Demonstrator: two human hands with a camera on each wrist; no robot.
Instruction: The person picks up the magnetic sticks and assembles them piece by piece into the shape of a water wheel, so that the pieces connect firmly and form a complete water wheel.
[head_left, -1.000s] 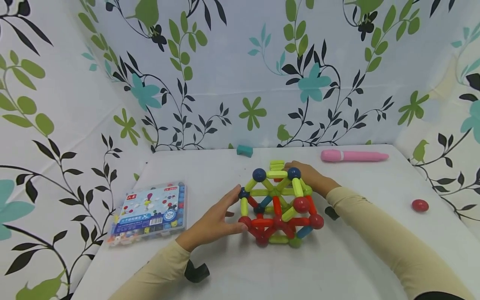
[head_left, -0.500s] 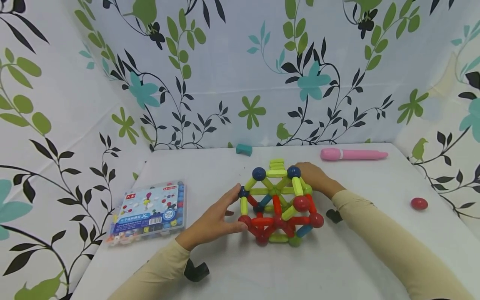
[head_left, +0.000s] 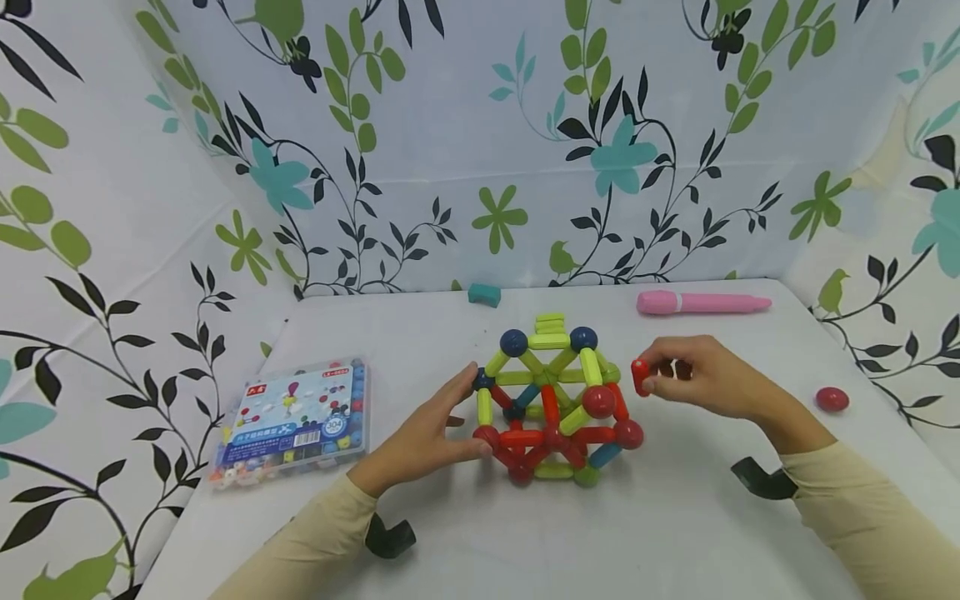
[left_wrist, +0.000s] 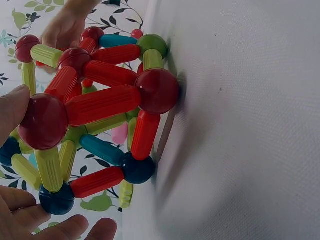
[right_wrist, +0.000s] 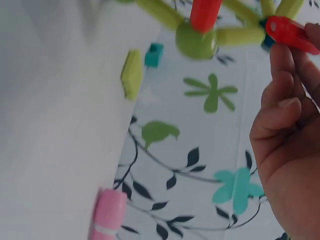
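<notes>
A rod-and-ball construction (head_left: 551, 437) of red, lime and blue magnetic pieces stands on the table in the head view. At its left side my left hand (head_left: 431, 433) holds it, thumb against a dark red ball (left_wrist: 42, 121) and fingers at a dark blue ball (left_wrist: 56, 200) in the left wrist view. To the right of the construction, my right hand (head_left: 701, 375) pinches a short red rod (head_left: 640, 377) between thumb and fingertips, raised over the table. The right wrist view shows this red rod close to the construction, overlapping a blue ball there.
Several loose lime rods (head_left: 550, 322) lie behind the construction. A teal block (head_left: 484, 294) and a pink pen-like object (head_left: 703, 303) lie toward the back edge. On the left is a clear plastic box of pieces (head_left: 292, 423); at far right, a red ball (head_left: 832, 399).
My right hand has come out from behind the construction, moving right and toward me, with the red rod now showing in its fingertips. The left hand keeps its place on the construction.
</notes>
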